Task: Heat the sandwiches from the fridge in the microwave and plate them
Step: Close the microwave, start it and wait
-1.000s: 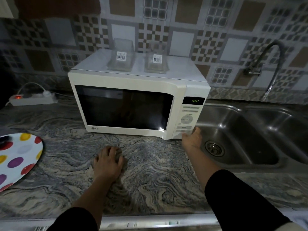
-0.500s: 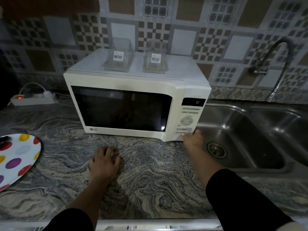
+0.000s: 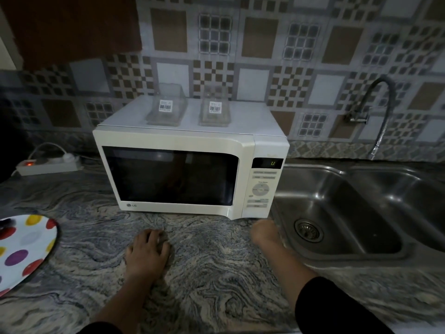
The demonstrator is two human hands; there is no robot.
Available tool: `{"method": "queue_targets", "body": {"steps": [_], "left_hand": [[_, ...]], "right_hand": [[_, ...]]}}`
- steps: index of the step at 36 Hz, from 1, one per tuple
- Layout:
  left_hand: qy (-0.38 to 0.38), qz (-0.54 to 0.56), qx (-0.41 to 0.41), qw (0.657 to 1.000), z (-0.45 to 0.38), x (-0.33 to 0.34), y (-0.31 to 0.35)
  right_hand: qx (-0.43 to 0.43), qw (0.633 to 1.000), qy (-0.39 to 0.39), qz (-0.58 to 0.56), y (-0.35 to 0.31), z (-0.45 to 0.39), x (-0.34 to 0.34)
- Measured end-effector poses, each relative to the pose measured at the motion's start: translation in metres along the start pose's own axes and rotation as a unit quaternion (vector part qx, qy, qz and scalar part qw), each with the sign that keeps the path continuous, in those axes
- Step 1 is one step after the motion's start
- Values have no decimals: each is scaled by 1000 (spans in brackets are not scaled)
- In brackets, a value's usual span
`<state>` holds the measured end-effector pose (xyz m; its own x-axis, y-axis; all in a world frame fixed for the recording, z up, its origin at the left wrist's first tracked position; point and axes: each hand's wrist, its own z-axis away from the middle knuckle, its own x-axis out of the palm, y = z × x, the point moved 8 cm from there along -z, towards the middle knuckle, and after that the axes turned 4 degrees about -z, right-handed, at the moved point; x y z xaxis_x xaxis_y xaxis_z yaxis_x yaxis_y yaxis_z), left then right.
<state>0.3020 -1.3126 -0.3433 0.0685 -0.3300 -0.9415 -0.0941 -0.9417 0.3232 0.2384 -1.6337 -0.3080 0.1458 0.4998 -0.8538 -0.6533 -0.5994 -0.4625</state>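
A white microwave (image 3: 173, 141) stands on the marble counter with its door shut and dark glass; nothing shows inside. Its green display (image 3: 267, 163) is lit. Two clear plastic sandwich containers, one (image 3: 166, 108) on the left and one (image 3: 215, 110) on the right, rest on top of it, each with a barcode label. A polka-dot plate (image 3: 26, 249) lies at the counter's left edge. My left hand (image 3: 147, 251) rests flat on the counter in front of the microwave. My right hand (image 3: 265, 233) is blurred, just below the control panel, holding nothing.
A steel double sink (image 3: 349, 213) sits right of the microwave, with a curved flexible tap (image 3: 378, 112) on the tiled wall. A white power strip (image 3: 48, 165) with a red light lies at the back left. Marble counter (image 3: 216, 273) spreads in front.
My right hand has come off the microwave's lower buttons and dropped toward the counter. The display changed from a longer reading to a single character. My left hand stayed put.
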Motion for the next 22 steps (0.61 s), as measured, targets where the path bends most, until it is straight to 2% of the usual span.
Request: {"method": "queue_targets", "body": {"steps": [4, 6, 8, 11, 14, 17, 20, 22], "left_hand": [[-12, -44, -4, 999, 2, 1, 3], [-25, -59, -3, 998, 0, -2, 8], [-21, -30, 11, 999, -6, -10, 18], [86, 72, 78, 991, -17, -50, 48], [236, 84, 162, 955, -23, -112, 88], [307, 78, 243, 917, -29, -170, 129], [300, 36, 295, 907, -41, -204, 163], [247, -6, 308, 919, -51, -211, 182]], "right_hand": [[-149, 989, 10, 3, -31, 18, 3], [-247, 968, 25, 39, -55, 27, 0], [-360, 925, 88, 89, -83, 43, -9], [-452, 848, 164, 222, -115, 59, -14], [-457, 813, 193, 305, -140, 66, -26], [-417, 786, 182, 419, -149, 62, -31], [-367, 766, 163, 501, -145, 55, -39], [-358, 758, 158, 521, -143, 53, -40]]}}
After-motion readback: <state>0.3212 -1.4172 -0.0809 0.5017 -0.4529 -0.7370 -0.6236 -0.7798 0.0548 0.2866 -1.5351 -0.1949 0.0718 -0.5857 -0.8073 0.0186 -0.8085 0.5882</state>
